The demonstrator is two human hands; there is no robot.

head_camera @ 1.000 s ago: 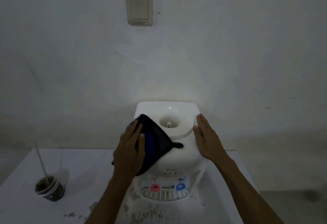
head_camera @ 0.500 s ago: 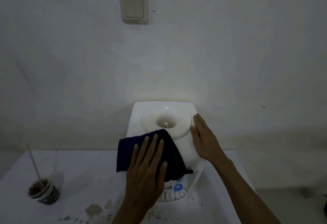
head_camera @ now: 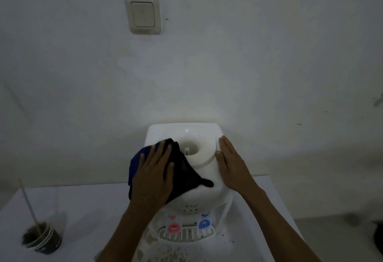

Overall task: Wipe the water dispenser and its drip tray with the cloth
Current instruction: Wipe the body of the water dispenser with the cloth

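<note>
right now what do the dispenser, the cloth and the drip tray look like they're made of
Dispenser: likely white moulded plastic, smooth and slightly glossy, with rounded edges and a small glint on top.
Cloth: soft fabric, dark blue to black, matte; it folds and drapes under the left hand.
Drip tray: seemingly white plastic, with a slotted grille.

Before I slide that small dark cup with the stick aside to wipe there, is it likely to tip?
Possibly. The small dark cup looks light, and its long thin stick leans well above the rim, so a high push might topple it. It seems to hold dark contents that could spill on the white table.
</note>
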